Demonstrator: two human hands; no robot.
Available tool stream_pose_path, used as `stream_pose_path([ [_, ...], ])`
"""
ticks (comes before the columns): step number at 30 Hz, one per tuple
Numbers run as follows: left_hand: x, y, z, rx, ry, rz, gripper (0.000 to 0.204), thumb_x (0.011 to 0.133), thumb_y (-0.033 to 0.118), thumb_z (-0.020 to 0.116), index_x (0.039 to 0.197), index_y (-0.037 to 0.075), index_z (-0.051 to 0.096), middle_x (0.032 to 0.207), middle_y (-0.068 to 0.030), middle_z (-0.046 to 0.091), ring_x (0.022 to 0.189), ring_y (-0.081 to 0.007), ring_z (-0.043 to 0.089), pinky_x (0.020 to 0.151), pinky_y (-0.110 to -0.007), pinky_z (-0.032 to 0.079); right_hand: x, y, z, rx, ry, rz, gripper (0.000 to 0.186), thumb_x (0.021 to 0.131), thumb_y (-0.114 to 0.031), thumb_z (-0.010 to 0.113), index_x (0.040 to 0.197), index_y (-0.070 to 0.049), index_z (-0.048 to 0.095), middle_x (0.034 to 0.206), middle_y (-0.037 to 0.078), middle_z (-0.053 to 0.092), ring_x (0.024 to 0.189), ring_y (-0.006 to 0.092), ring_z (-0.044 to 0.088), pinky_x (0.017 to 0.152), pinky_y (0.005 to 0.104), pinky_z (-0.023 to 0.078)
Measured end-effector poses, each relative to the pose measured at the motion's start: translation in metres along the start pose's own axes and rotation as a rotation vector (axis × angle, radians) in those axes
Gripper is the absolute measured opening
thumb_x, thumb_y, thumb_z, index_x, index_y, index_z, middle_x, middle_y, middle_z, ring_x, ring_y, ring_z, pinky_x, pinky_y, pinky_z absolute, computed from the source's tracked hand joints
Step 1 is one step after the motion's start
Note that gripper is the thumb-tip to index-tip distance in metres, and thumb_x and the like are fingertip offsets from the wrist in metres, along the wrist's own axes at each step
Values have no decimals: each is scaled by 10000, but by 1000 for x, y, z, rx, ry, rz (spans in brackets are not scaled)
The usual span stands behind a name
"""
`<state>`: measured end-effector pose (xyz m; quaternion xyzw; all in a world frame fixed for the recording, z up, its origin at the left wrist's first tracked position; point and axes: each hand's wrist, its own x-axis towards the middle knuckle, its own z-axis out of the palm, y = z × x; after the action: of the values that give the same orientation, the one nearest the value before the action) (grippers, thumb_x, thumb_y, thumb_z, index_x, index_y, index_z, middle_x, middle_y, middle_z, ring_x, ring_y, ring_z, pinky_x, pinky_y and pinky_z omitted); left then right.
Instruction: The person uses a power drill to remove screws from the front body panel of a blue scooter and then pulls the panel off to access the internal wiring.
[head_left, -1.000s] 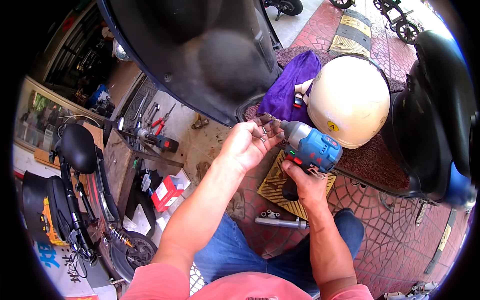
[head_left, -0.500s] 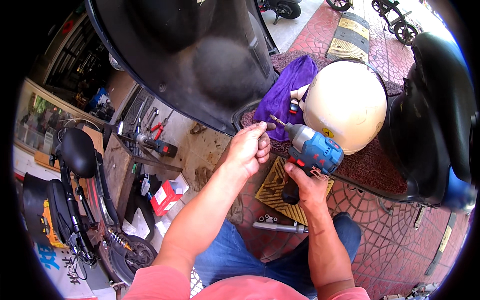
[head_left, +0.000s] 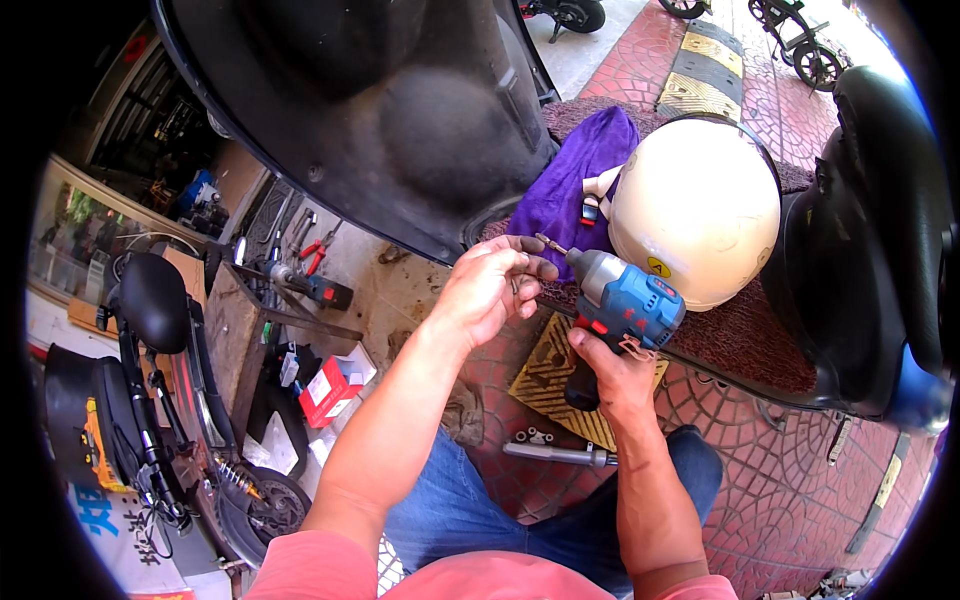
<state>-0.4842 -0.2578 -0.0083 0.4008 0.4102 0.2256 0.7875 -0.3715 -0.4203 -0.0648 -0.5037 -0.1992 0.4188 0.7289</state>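
Note:
My right hand (head_left: 618,372) grips the handle of a blue cordless impact driver (head_left: 640,308), its bit (head_left: 552,243) aimed up and to the left. Close beside that bit is my left hand (head_left: 485,290), fingers curled and darkened at the tips. Some small dark thing seems to sit among those fingers, too small to name. Behind the driver, a cream helmet (head_left: 695,215) rests on the scooter's carpeted footboard (head_left: 720,360). Against the helmet lies a purple cloth (head_left: 570,175), with the strap buckle on top of it.
The scooter's black front panel (head_left: 400,120) rises ahead, its seat (head_left: 890,200) at the right. On the ground lie a grey-handled tool (head_left: 555,454), small nuts and a yellow-black ramp (head_left: 550,370). Leftward are a wooden bench (head_left: 238,330), another driver (head_left: 325,291), a red box (head_left: 335,390) and a parked bike (head_left: 155,305).
My left hand has loosened from a tighter fist, its fingers spreading somewhat near the bit, and shifted slightly left. The driver in my right hand stays almost where it was.

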Motion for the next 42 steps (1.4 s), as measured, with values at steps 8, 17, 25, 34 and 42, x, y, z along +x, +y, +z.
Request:
stream_pose_path([
  [8,-5,5,-18,-80,-118,-26,270,1083,267,505,1049,36,641,768,-101,667,559,-106,484,478,-264,382,-3,-4,7,-18,-21,27,196,851,-35,782,1005,-25,663,880,-2,667,776,100,613,691,279,502],
  [17,-13,3,-12,-123,-14,35,301,1074,284,510,1107,34,674,829,-81,689,621,-110,526,515,-266,397,-3,4,9,-131,-45,34,269,838,-37,800,1084,-20,692,915,5,692,814,108,632,736,288,523],
  [25,-20,7,-6,-24,-26,124,305,1081,273,518,1150,22,678,846,-98,708,620,-116,573,495,-259,425,-5,2,9,4,-58,91,275,841,-15,791,1087,-27,671,953,6,679,839,112,633,751,280,522],
  [34,-29,6,-5,-90,-76,199,361,1096,338,534,1098,10,686,688,-20,593,492,-78,437,431,-239,343,-11,18,14,-11,-108,-34,247,846,-47,841,1037,-33,685,919,16,692,825,115,643,746,290,523],
  [42,-93,28,-15,423,429,515,339,1063,326,603,811,102,564,550,12,446,404,-65,376,364,-214,255,5,3,14,196,-125,31,240,850,-19,819,1055,-36,694,929,-2,686,837,104,627,760,285,516],
])
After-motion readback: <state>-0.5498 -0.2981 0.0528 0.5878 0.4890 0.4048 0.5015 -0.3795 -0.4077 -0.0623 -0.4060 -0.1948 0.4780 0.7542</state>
